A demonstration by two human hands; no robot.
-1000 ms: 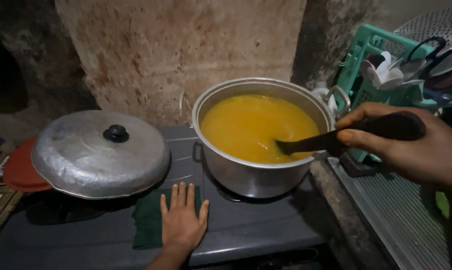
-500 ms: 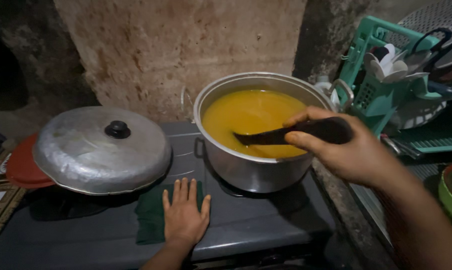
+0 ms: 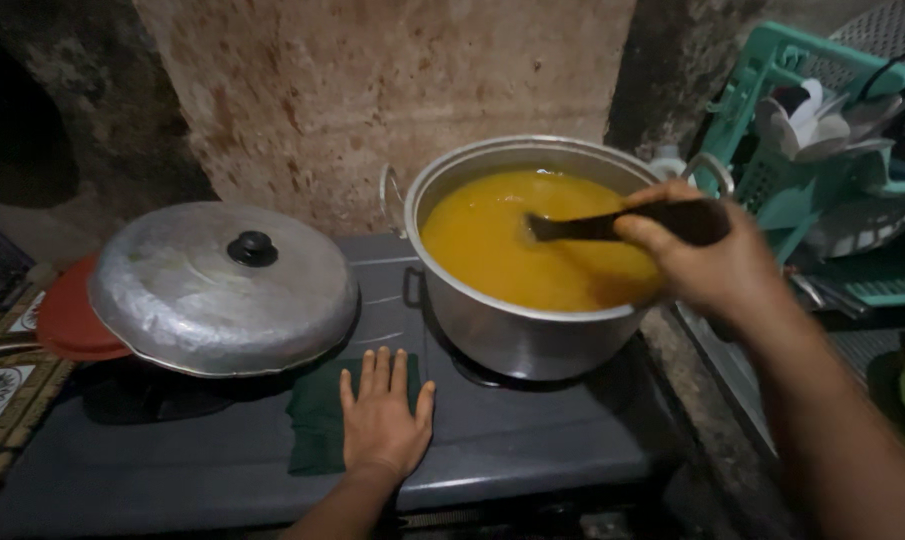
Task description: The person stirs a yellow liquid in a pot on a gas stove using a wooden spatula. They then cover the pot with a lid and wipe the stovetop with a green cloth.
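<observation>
Head view: I have my right hand (image 3: 717,260) clamped around a dark ladle (image 3: 612,224), its bowl sunk in the orange soup (image 3: 517,245) filling the steel pot (image 3: 517,325) at far right. My left hand (image 3: 382,415) lies flat, fingers apart, on a green cloth (image 3: 312,425) near the lidded pan (image 3: 222,290). Stirring is under way; it wants slow, level sweeps.

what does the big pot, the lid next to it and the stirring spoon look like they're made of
Pot: looks like bare metal, probably aluminium or steel; silvery, dull shine with reflections on the wall.
Lid: same sort of grey metal, matte and scuffed, with a black knob that seems plastic.
Spoon, held by the right hand: dark and non-reflective, maybe wood or plastic; cannot tell which.
</observation>
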